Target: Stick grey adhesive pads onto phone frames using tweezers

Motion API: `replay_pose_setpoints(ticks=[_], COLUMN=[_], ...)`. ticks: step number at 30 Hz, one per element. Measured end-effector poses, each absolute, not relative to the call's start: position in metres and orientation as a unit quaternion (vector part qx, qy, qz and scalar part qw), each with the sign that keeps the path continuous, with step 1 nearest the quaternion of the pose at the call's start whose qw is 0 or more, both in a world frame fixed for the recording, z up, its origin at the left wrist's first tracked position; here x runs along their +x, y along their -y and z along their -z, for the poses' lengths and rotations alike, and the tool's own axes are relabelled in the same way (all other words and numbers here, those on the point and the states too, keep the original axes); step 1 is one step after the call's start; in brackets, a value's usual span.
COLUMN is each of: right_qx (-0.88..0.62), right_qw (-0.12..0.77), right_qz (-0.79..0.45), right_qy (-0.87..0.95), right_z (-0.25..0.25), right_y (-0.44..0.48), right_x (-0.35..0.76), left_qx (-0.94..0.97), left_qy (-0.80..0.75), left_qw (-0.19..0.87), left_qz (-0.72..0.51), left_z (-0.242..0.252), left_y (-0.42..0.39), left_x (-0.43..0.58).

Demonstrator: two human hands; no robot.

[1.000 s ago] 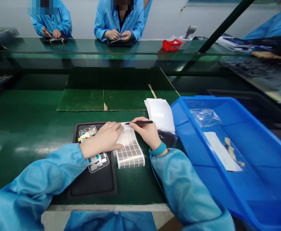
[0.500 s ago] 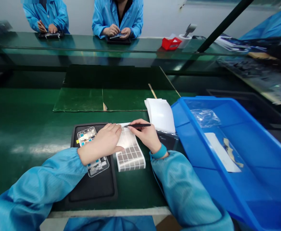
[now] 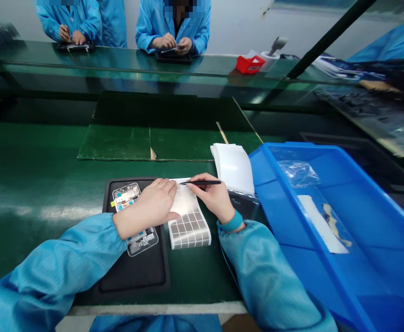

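My left hand (image 3: 158,199) lies flat with its fingers stretched out over the left side of a sheet of stickers (image 3: 190,229). The sheet has grey squares in a grid, and its near end curls. Between the thumb and fingers of my right hand (image 3: 213,196) are black tweezers (image 3: 205,182), their tip at the upper part of the sheet. Under my left wrist, an opened phone (image 3: 143,240) with bare inner parts rests on a black tray (image 3: 132,272); its middle is hidden by the wrist.
A stack of white sheets (image 3: 232,168) stands beyond my right hand. To the right is a big blue bin (image 3: 291,230) holding clear plastic and a white strip. Across a raised green shelf (image 3: 119,60), people in blue coats work. A red box (image 3: 250,64) stands there.
The view has shifted slightly, moving everything a little right in the picture. My left hand still presses on the sheet, and the tweezers' tip stays at its upper part.
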State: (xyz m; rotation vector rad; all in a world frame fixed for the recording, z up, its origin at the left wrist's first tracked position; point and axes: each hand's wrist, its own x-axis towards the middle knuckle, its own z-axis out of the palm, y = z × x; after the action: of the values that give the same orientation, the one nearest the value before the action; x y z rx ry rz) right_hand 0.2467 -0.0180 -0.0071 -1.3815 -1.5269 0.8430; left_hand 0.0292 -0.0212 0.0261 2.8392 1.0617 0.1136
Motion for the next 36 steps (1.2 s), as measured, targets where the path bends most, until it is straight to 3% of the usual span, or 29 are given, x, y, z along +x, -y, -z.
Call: replay_pose_setpoints(ticks=[24,36], right_qx=[-0.554,-0.538], right_qw=[0.442,0.503], right_qz=[-0.336,-0.375], right_qy=[0.62,0.563], right_z=[0.004,-0.007], right_y=[0.018,0.028], right_x=[0.245,0.252], left_qx=[0.936,0.926], left_qy=[-0.348,-0.373], left_qw=[0.046,0.055], left_qz=[-0.033,-0.024], left_z=[-0.025,-0.029], left_y=[0.022,0.026], left_x=[0.03,0.031])
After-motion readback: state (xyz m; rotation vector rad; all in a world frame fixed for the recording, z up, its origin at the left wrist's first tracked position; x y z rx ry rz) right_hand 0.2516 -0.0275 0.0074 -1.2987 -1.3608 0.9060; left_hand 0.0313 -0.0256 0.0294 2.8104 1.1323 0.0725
